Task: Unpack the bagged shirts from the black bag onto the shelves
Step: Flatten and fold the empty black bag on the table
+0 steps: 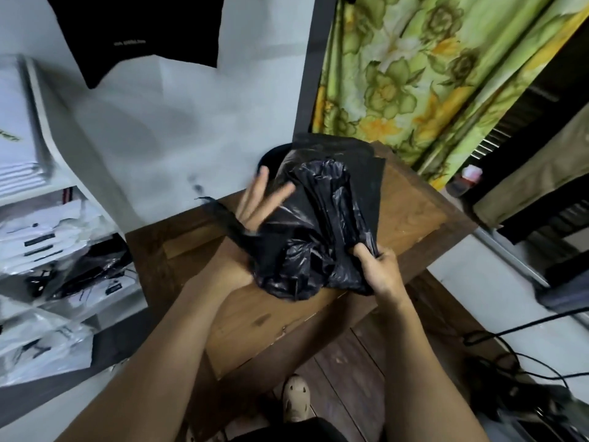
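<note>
A crumpled black plastic bag (318,224) lies on a wooden table (414,218). My left hand (258,202) is at the bag's left side with its fingers straight and spread. A strip of the bag crosses its palm, and the bag hides the thumb. My right hand (376,269) grips the bag's lower right edge between thumb and curled fingers. Bagged shirts (47,247) in clear plastic lie on the white shelves (86,173) to the left. I cannot see whether the bag holds anything.
Folded white shirts (19,154) fill the top shelf. A black shirt (143,33) hangs on the wall above. A dark round object (271,154) sits behind the bag. A floral curtain (414,74) hangs at the right. Cables (510,346) trail on the floor near my shoe (296,397).
</note>
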